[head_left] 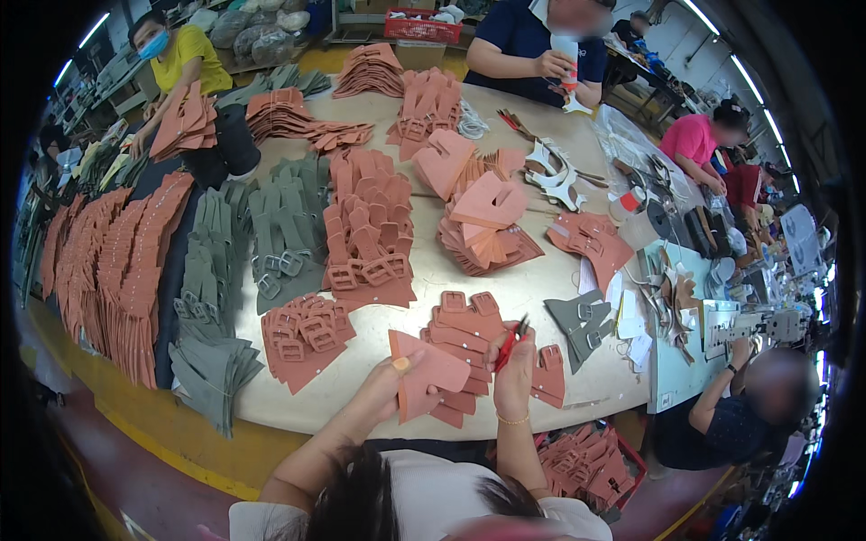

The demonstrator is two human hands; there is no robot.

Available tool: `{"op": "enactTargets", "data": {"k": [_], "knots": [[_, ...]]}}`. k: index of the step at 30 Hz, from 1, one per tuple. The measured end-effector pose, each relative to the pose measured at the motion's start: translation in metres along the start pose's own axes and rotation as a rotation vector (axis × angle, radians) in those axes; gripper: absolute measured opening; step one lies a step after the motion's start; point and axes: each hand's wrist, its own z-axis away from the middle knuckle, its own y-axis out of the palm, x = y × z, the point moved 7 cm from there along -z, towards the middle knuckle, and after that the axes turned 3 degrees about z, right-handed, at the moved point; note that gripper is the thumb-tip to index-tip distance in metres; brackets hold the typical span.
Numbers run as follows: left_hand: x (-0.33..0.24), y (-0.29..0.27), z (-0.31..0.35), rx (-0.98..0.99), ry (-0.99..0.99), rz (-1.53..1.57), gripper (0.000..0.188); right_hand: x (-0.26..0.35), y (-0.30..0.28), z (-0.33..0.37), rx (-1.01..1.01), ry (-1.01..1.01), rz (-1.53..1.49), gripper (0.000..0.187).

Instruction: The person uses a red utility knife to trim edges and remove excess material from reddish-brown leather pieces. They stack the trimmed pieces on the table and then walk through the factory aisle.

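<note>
The person's left hand (pixel 390 383) is closed in a pinch on a flat salmon-pink cut piece (pixel 424 377), thumb on top near its left edge, fingers curled underneath. The piece is held up just above the near edge of the table (pixel 505 288), and it lies roughly level, its long axis running left to right, with a pointed corner at its far left and its broader end toward the right hand.

The right hand (pixel 514 370) is closed round a pair of small red-handled snips (pixel 510 343). The blades point up and away, tilted slightly right, with the tips just beside the right end of the held piece; whether they touch it I cannot tell.

Directly under both hands sits a stack of the same pink pieces with buckles (pixel 469 338), spreading to the right. To the left, another pink stack (pixel 305 338) lies on the table, and further left again grey-green pieces (pixel 216 298) run in rows from near to far. More pink heaps (pixel 370 230) fill the middle of the table.

At the far side another person's hands (pixel 559 68) hold a white bottle. On the near right a seated person (pixel 740 406) reaches toward a sewing machine (pixel 758 326), and a red crate of pink pieces (pixel 591 464) sits below the table edge.
</note>
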Motion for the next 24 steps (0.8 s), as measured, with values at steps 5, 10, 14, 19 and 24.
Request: {"op": "enactTargets", "data": {"k": [5,10,14,19,24], "knots": [[0.002,0.003,0.004,0.08,0.013,0.123,0.039,0.009,0.001,0.001,0.003,-0.121,0.192,0.051],[0.001,0.0,0.003,0.128,0.015,0.091,0.038,0.002,0.005,0.0,0.127,-0.068,0.271,0.05],[-0.004,-0.002,0.001,0.111,0.068,-0.078,0.04,-0.003,0.013,0.001,0.203,-0.048,0.249,0.048],[-0.005,-0.003,0.001,0.038,0.028,-0.089,0.042,-0.004,0.015,0.002,0.109,-0.064,0.134,0.039],[-0.012,-0.005,0.002,-0.015,0.066,-0.122,0.041,-0.003,0.017,0.0,0.19,-0.03,0.205,0.034]]}}
